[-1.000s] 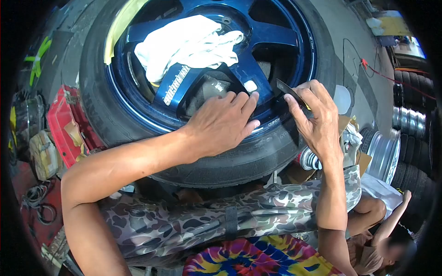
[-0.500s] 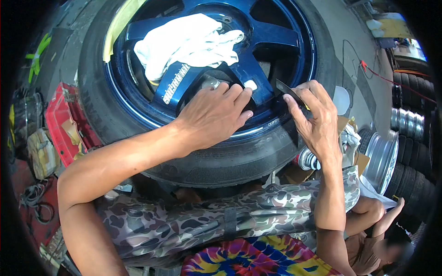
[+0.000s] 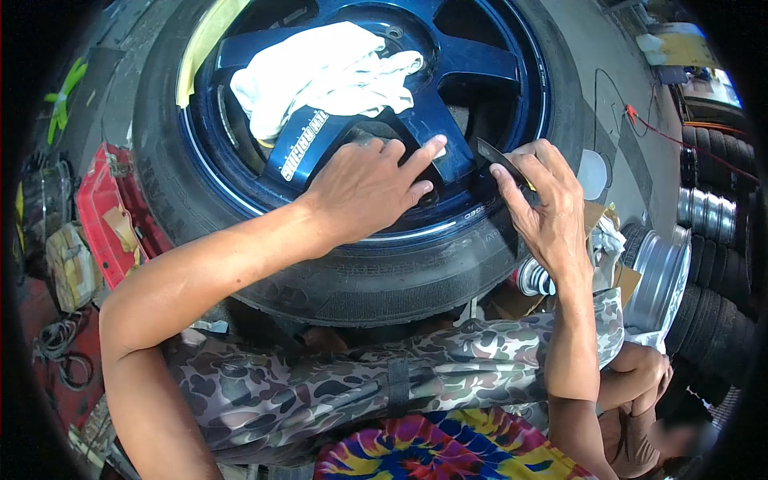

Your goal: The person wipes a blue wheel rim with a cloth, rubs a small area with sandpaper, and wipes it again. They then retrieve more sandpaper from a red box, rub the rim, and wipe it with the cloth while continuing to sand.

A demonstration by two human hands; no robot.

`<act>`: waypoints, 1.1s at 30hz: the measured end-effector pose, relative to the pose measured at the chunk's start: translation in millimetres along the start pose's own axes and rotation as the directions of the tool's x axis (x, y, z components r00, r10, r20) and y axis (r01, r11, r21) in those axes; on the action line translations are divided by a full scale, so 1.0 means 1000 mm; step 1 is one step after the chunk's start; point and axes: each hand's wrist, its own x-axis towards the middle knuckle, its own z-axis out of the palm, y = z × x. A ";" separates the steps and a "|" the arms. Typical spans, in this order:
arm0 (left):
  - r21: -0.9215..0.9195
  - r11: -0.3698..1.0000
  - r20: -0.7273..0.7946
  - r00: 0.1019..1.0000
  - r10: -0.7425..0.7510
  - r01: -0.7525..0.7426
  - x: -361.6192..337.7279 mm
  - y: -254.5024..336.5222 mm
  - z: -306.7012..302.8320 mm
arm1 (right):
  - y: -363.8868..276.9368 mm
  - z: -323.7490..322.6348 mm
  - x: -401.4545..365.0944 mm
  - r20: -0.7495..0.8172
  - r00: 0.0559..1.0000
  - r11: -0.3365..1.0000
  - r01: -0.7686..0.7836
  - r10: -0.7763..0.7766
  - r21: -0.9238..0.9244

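Note:
A dark blue wheel rim (image 3: 472,56) with white lettering on one spoke lies flat inside a black tire (image 3: 384,292). My left hand (image 3: 372,188) is open over the lower spokes, palm down with fingers apart. Its index fingertip is right at a small white patch (image 3: 440,154) on a spoke and partly hides it. Between thumb and fingers, my right hand (image 3: 552,196) pinches a dark flat blade (image 3: 490,150), its tip angled up and left over the rim's right side. A little yellow shows under these fingers. A crumpled white cloth (image 3: 320,76) lies across the spokes.
Yellow masking tape (image 3: 206,48) runs along the rim's upper left edge. A red box (image 3: 104,208) stands at left. Stacked tires (image 3: 712,256) and a silver rim (image 3: 660,272) are at right. Another person (image 3: 640,424) sits at the lower right.
My left hand has shifted slightly up, its index finger now stretched onto the white patch that was uncovered before. My right hand and the blade hold still. The other person's arm has moved.

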 end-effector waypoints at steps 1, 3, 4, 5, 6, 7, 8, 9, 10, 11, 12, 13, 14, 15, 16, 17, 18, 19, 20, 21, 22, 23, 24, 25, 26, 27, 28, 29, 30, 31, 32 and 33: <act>0.000 1.000 0.000 1.000 0.000 0.000 0.000 -0.002 0.002 | 0.000 0.000 0.000 0.000 1.000 1.000 0.000 0.000 0.000; -0.020 0.999 -0.071 0.997 -0.038 0.037 0.001 -0.005 0.004 | 0.002 0.000 0.000 0.004 1.000 1.000 0.010 -0.010 0.000; -0.020 0.999 -0.071 0.997 -0.039 0.037 0.001 -0.005 0.005 | 0.001 0.000 0.000 0.005 1.000 1.000 0.010 -0.010 0.000; -0.045 0.998 -0.072 0.997 -0.042 0.038 0.002 -0.005 0.005 | 0.001 0.000 0.000 0.007 1.000 1.000 0.004 -0.004 -0.001; -0.071 0.997 -0.073 0.996 -0.045 0.039 0.002 -0.005 0.006 | 0.000 0.000 0.000 0.010 1.000 1.000 -0.002 0.002 -0.001; -0.072 0.997 -0.073 0.996 -0.046 0.040 0.003 -0.005 0.006 | 0.000 0.000 0.000 0.011 1.000 1.000 -0.002 0.002 -0.002; -0.074 0.997 -0.075 0.997 -0.018 0.012 0.004 -0.004 0.006 | 0.000 0.001 0.000 0.013 1.000 1.000 -0.003 0.003 0.000; -0.076 0.997 -0.078 0.997 0.011 -0.017 0.005 -0.003 0.006 | 0.000 0.001 -0.001 0.013 1.000 1.000 -0.004 0.004 0.001; -0.077 0.997 -0.077 0.997 0.010 -0.016 0.005 -0.002 0.007 | 0.000 0.001 -0.001 0.015 1.000 1.000 -0.004 0.004 0.002; -0.087 0.996 -0.078 0.997 0.009 -0.016 0.006 -0.002 0.007 | -0.001 0.001 -0.001 0.016 1.000 1.000 -0.006 0.006 -0.002; -0.096 0.995 -0.078 0.997 0.008 -0.015 0.006 -0.001 0.006 | -0.001 0.001 -0.001 0.017 1.000 1.000 -0.009 0.009 -0.006; -0.097 0.995 -0.078 0.997 0.007 -0.015 0.006 -0.001 0.006 | -0.001 0.001 -0.001 0.018 1.000 1.000 -0.009 0.009 -0.006; -0.089 0.996 -0.092 0.996 0.011 -0.019 0.006 -0.002 0.006 | -0.001 0.001 0.000 0.013 1.000 1.000 -0.004 0.004 -0.004; -0.080 0.996 -0.105 0.994 0.015 -0.024 0.006 -0.002 0.006 | -0.001 0.001 0.000 0.008 1.000 1.000 0.000 0.000 -0.002; -0.080 0.997 -0.106 0.994 0.016 -0.024 0.005 -0.002 0.005 | -0.001 0.000 0.000 0.007 1.000 1.000 0.000 0.000 -0.002; -0.087 0.996 -0.085 0.996 -0.001 -0.007 0.004 -0.002 0.004 | -0.001 0.000 0.001 0.010 1.000 1.000 0.001 -0.001 -0.003; -0.094 0.995 -0.065 0.998 -0.017 0.011 0.003 -0.001 0.002 | 0.000 -0.001 0.001 0.013 1.000 1.000 0.001 -0.001 -0.003; -0.095 0.995 -0.064 0.998 -0.016 0.010 0.002 -0.001 0.001 | 0.000 -0.001 0.001 0.014 1.000 1.000 -0.001 0.001 -0.004; -0.079 0.997 -0.076 0.997 -0.008 0.002 0.001 -0.001 0.001 | -0.001 -0.001 0.001 0.012 1.000 1.000 0.001 -0.001 -0.002; -0.062 0.998 -0.087 0.996 -0.001 -0.005 -0.001 -0.001 0.000 | -0.001 -0.001 0.001 0.011 1.000 1.000 0.002 -0.002 0.001; -0.063 0.998 -0.087 0.996 -0.001 -0.005 -0.002 -0.001 0.000 | -0.001 -0.001 0.001 0.011 1.000 1.000 0.002 -0.002 0.001; -0.072 0.997 -0.078 0.997 -0.006 0.001 -0.003 -0.001 -0.001 | -0.001 -0.001 0.001 0.009 1.000 1.000 -0.005 0.005 0.005; -0.081 0.997 -0.069 0.998 -0.012 0.006 -0.003 -0.001 -0.001 | -0.001 -0.001 0.000 0.006 1.000 1.000 -0.011 0.011 0.009; -0.081 0.997 -0.069 0.998 -0.012 0.007 -0.003 -0.001 -0.001 | -0.001 0.000 0.000 0.006 1.000 1.000 -0.011 0.011 0.010; -0.094 0.996 -0.062 0.998 -0.017 0.011 -0.003 -0.001 -0.001 | -0.001 0.000 0.001 0.007 1.000 1.000 -0.011 0.011 0.009; -0.106 0.994 -0.055 0.998 -0.022 0.016 -0.002 -0.001 0.000 | -0.001 0.000 0.001 0.008 1.000 1.000 -0.009 0.009 0.009; -0.106 0.994 -0.056 0.998 -0.024 0.018 0.000 -0.001 0.001 | -0.001 0.000 0.001 0.009 1.000 1.000 -0.007 0.007 0.010; -0.086 0.996 -0.059 0.998 -0.014 0.009 0.002 -0.002 0.002 | -0.002 0.001 0.000 0.011 1.000 1.000 -0.005 0.005 0.001; -0.064 0.998 -0.063 0.998 -0.005 0.001 0.003 -0.003 0.002 | -0.002 0.001 0.000 0.012 1.000 1.000 -0.001 0.001 -0.009; -0.065 0.998 -0.065 0.998 -0.007 0.003 0.003 -0.004 0.003 | -0.002 0.002 0.001 0.013 1.000 1.000 0.002 -0.002 -0.010; -0.065 0.998 -0.071 0.997 -0.026 0.021 0.004 -0.005 0.004 | -0.001 0.002 0.001 0.012 1.000 1.000 0.020 -0.019 -0.009; -0.065 0.997 -0.075 0.996 -0.044 0.039 0.004 -0.006 0.005 | -0.001 0.002 0.000 0.010 0.999 0.999 0.035 -0.035 -0.008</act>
